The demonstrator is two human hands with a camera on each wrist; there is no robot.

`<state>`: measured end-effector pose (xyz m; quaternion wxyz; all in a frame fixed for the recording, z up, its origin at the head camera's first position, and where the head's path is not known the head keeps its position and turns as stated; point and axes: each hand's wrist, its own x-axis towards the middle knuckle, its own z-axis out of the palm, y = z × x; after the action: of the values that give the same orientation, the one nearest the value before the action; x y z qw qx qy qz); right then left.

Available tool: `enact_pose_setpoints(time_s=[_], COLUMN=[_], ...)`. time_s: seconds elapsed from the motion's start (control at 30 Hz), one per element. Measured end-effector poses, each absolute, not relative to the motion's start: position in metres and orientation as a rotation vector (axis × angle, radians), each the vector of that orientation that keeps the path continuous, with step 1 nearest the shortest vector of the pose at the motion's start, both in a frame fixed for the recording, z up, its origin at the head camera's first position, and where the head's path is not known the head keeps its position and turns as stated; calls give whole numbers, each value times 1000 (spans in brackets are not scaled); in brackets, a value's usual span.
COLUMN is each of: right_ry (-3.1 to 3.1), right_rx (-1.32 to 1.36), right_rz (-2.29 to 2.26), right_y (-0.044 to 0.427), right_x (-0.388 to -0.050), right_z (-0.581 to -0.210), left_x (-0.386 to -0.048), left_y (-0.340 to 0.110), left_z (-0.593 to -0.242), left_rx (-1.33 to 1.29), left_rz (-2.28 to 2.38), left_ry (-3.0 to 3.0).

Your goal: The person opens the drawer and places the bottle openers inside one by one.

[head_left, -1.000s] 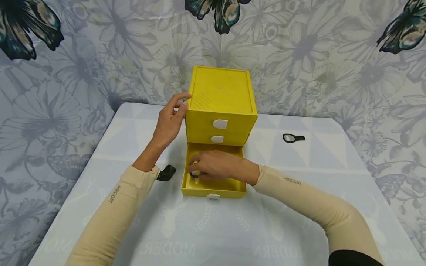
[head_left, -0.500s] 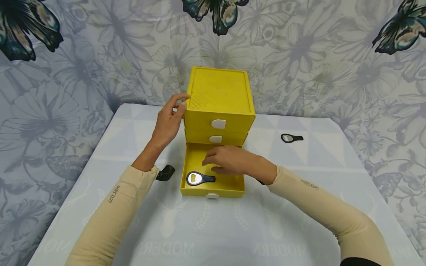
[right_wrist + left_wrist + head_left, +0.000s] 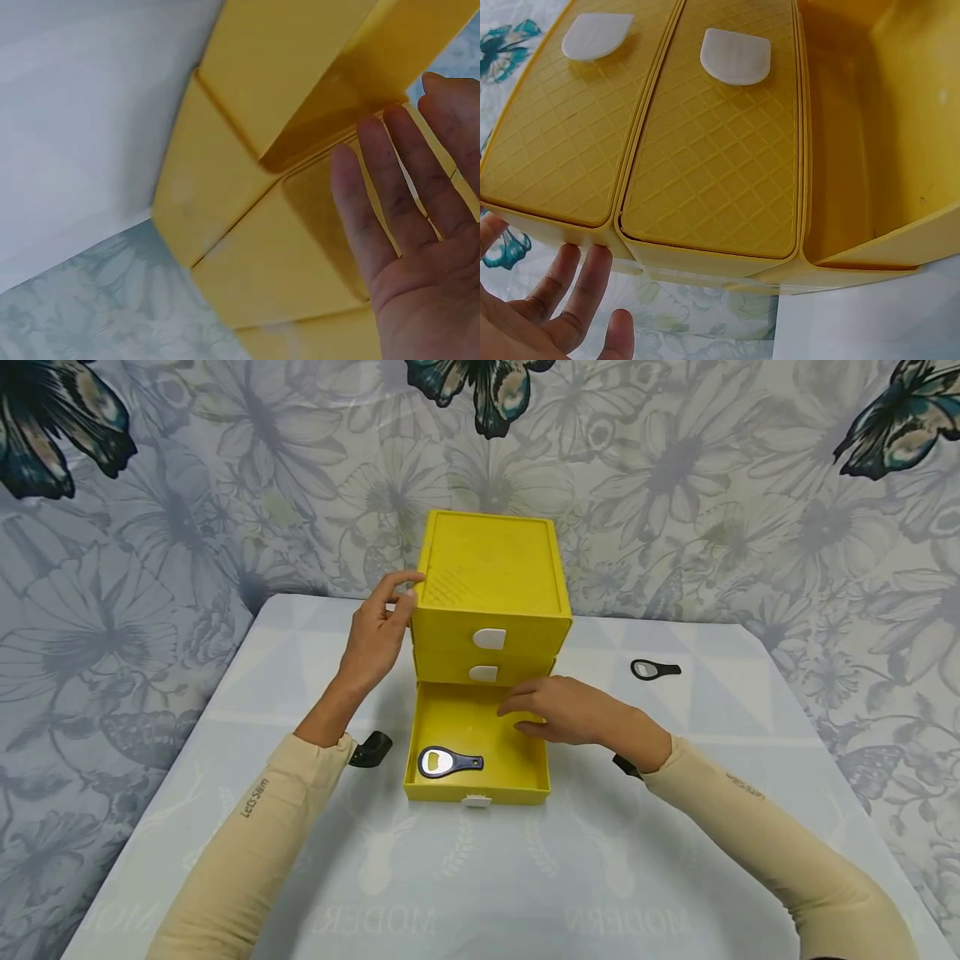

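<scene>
A yellow three-drawer box (image 3: 491,564) stands on the table with its bottom drawer (image 3: 517,777) pulled out. Inside that drawer, near the front left, lies a bottle opener (image 3: 450,762) with a dark handle and a metal head. My left hand (image 3: 377,631) touches the box's upper left side; the left wrist view shows its fingertips (image 3: 592,266) against the side wall. Over the drawer's right rim hovers my right hand (image 3: 566,710), holding nothing. In the right wrist view its fingers (image 3: 382,161) are extended and spread a little.
A second black bottle opener (image 3: 655,670) lies on the table (image 3: 637,860) to the right of the box. The two upper drawers, with white handles (image 3: 490,639), are closed. A patterned cloth wall (image 3: 675,510) rises behind the table.
My right hand has let go of the bottle opener, which now lies uncovered in the drawer. It has moved right, toward the drawer's edge. My left hand stays on the box.
</scene>
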<state>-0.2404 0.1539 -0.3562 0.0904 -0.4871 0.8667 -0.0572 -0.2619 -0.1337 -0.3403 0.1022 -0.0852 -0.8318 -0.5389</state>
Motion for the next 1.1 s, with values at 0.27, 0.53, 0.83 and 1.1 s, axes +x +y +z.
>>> enact_pose_setpoints(time_s=[0.27,0.53,0.83,1.1], right_ry=[2671,2679,2706,2723], right_rx=[-1472,-1314,-1110,-902], right_rz=[-262,-278,-360,-397], right_y=[180,197,234,276], right_x=[-244,-253,-282,-307], right_z=[-356,-355,-364,-381], left_x=[-263,-261,-260,-260], left_y=[-133,-133,-132,-132], left_z=[-340,-339,-338,-338], left_rx=[-261,-238,-245,-235], left_rz=[-1594,-1588,-1588,-1593], left_ry=[-2449,-2461,-2448,-2454])
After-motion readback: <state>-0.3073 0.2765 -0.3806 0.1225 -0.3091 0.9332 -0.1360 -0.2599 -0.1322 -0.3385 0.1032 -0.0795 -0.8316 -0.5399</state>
